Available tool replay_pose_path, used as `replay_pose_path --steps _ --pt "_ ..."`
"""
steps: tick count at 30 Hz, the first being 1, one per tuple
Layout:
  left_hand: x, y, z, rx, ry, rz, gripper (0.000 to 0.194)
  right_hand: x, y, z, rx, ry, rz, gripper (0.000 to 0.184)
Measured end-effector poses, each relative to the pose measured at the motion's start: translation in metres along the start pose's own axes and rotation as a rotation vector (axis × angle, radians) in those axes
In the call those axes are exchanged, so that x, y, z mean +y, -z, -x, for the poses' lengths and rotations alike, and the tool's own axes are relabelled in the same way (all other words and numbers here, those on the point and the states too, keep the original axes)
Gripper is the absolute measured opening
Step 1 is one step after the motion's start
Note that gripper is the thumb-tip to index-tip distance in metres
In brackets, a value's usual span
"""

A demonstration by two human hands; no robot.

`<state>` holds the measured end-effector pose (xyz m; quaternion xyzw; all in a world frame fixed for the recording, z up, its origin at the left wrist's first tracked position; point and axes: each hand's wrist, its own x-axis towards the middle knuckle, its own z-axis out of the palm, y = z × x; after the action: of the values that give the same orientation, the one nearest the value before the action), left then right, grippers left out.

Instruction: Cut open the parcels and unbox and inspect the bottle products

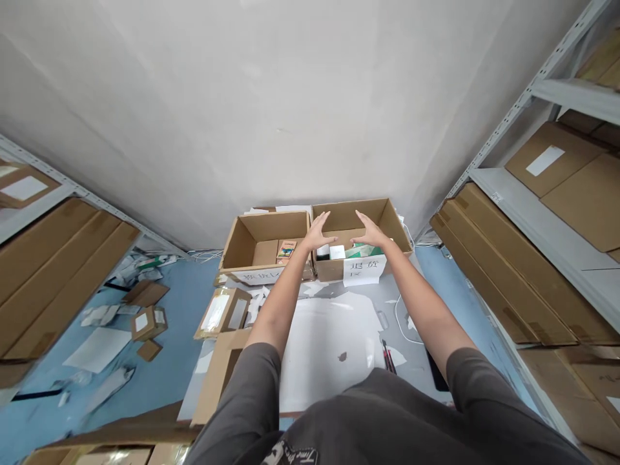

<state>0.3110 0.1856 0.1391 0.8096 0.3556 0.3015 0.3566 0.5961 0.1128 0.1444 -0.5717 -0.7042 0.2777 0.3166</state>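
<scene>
Cardboard box [329,270] on the counter [390,296] holds a white carton [337,252] and green pack [362,251]; my left hand [318,234] and right hand [371,233] spread open, empty, above it. I'd hold both level, clear of its walls.

I log one open-topped cardboard box [330,271], upright, just right of centre in my view, handwritten white sheet [364,272] on its front. Inside, I make out a small white carton [338,252] beside green-and-white packaging [359,251].

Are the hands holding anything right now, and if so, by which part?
Nothing is held: the left hand and right hand are open and apart, with nothing gripped between them.
</scene>
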Motion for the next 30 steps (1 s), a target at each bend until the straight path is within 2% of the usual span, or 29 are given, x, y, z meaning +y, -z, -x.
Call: replay_pose_path --steps 5,9,12,16,19,21,24,27,30 --pt "0.020 0.038 0.076 0.085 -0.054 -0.031 0.102 -0.044 -0.030 0.032 0.020 0.028 0.085 0.117" --pt "0.023 0.078 0.152 0.142 -0.036 -0.093 0.096 -0.090 -0.072 0.051 0.005 0.094 0.121 0.114" --pt "0.016 0.115 0.221 0.199 0.007 -0.132 0.094 -0.131 -0.117 0.062 -0.014 0.162 0.140 0.114" --pt "0.000 0.166 0.326 0.277 0.059 -0.193 0.093 -0.186 -0.190 0.083 -0.029 0.228 0.139 0.107" --pt "-0.011 0.192 0.403 0.321 0.111 -0.238 0.091 -0.221 -0.247 0.104 -0.066 0.260 0.129 0.104" --pt "-0.016 0.198 0.451 0.338 0.168 -0.251 0.090 -0.239 -0.282 0.120 -0.112 0.282 0.128 0.104" --pt "-0.019 0.190 0.511 0.323 0.258 -0.254 0.090 -0.257 -0.327 0.152 -0.184 0.287 0.127 0.102" --pt "-0.022 0.166 0.558 0.269 0.304 -0.228 0.090 -0.263 -0.363 0.191 -0.235 0.256 0.124 0.101" --pt "-0.026 0.134 0.591 0.222 0.337 -0.167 0.090 -0.256 -0.388 0.232 -0.286 0.209 0.113 0.101"
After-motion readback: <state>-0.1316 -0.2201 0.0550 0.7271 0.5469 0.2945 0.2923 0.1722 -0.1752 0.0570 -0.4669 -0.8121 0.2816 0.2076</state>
